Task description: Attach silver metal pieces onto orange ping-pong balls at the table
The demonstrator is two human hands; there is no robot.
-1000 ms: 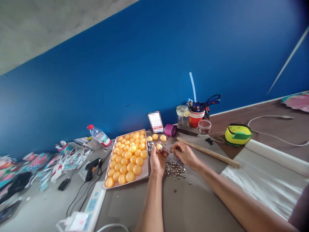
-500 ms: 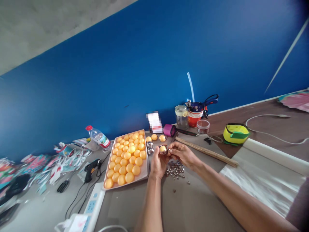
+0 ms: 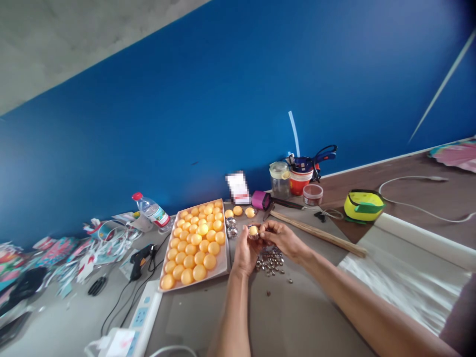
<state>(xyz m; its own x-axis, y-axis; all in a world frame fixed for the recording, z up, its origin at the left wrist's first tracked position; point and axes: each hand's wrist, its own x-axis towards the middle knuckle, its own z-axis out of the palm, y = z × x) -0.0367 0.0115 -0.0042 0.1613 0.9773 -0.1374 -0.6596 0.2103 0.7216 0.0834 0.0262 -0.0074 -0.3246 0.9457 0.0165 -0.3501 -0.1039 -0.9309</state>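
Head view: relation of the ball to the two hands. The orange ball [image 3: 253,231], partly ringed by shiny metallic pieces, sits in the narrow grip of the left hand [image 3: 245,254], at that hand's 1 o'clock. The right hand [image 3: 285,241] meets the ball's edge at 3 o'clock, fingers drawn narrow; whether a piece is pinched between them cannot be told. The left hand is the nearer, enclosing the ball; being round, the ball shows no long axis. Loose metallic pieces [image 3: 270,261] lie at its 5 o'clock, two metallic-covered balls [image 3: 232,228] at its 9 o'clock.
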